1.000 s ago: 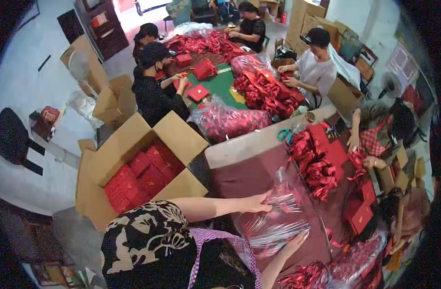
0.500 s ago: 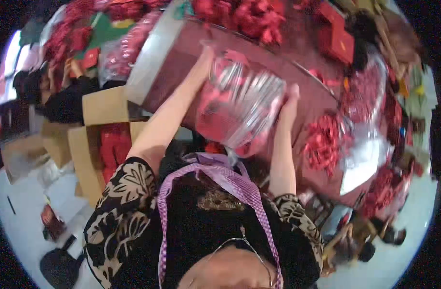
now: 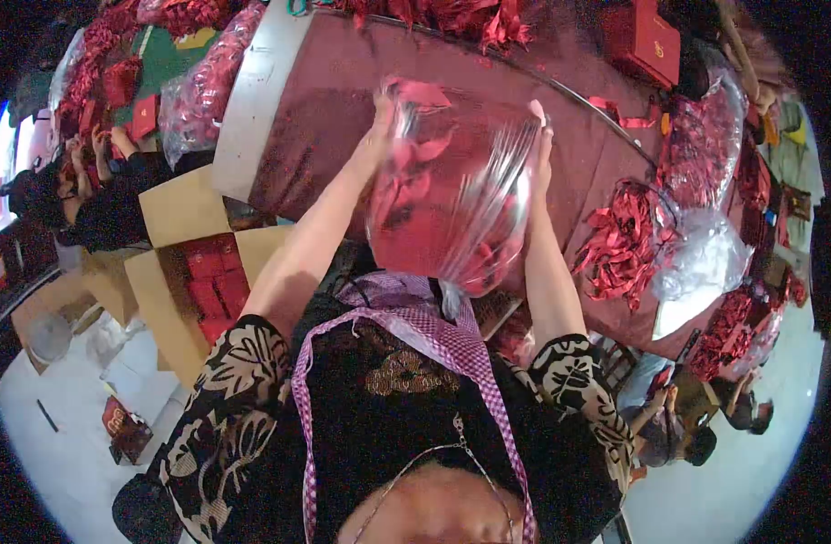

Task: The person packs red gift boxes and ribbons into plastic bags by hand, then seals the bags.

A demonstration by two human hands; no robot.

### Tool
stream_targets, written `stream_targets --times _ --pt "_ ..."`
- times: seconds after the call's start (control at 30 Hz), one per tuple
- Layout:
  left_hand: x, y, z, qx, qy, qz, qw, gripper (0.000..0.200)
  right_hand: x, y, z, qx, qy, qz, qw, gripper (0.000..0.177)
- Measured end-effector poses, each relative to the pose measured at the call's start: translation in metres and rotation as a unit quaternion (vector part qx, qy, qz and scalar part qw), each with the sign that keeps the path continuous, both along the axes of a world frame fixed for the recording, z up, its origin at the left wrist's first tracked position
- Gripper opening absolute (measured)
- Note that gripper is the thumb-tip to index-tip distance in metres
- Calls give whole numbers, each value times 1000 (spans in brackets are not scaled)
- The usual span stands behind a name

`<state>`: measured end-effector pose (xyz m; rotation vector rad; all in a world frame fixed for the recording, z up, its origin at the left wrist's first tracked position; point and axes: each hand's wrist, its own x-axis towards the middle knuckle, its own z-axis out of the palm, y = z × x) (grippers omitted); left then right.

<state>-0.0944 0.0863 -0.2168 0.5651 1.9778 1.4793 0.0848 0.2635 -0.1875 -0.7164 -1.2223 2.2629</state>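
Between my two hands is a clear plastic bag (image 3: pixel 451 190) filled with red pieces, held up over the red table. Their exact kind is blurred behind the shiny film. My left hand (image 3: pixel 385 113) grips the bag's upper left side, its fingers partly hidden behind it. On the opposite side my right hand (image 3: pixel 542 150) presses against the film, thumb up. A gathered, twisted tail of plastic (image 3: pixel 451 299) hangs from the bag's edge nearest my body.
A cardboard box (image 3: pixel 184 213) with red boxes stands left. Red ribbon bundles (image 3: pixel 619 240) and crumpled clear plastic (image 3: pixel 701 258) lie on the table (image 3: pixel 343 72) at right. A red box (image 3: pixel 646 45) sits at the far right. Other people work on both sides.
The bag has turned a little and its film looks smoother, with fewer creases across its face. Both hands keep hold of its sides. The view has shifted slightly.
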Motion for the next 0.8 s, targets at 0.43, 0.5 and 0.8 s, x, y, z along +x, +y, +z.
stream_targets --times 0.43,0.5,0.8 --pt "10 -14 29 -144 256 -36 955 52 -18 -1 26 129 -152 -8 980 48" --pt "-9 -33 39 -155 304 -45 939 53 -1 0 46 172 -128 16 977 50" --pt "60 -62 115 89 -186 -49 977 73 37 -60 102 15 -173 -40 984 65"
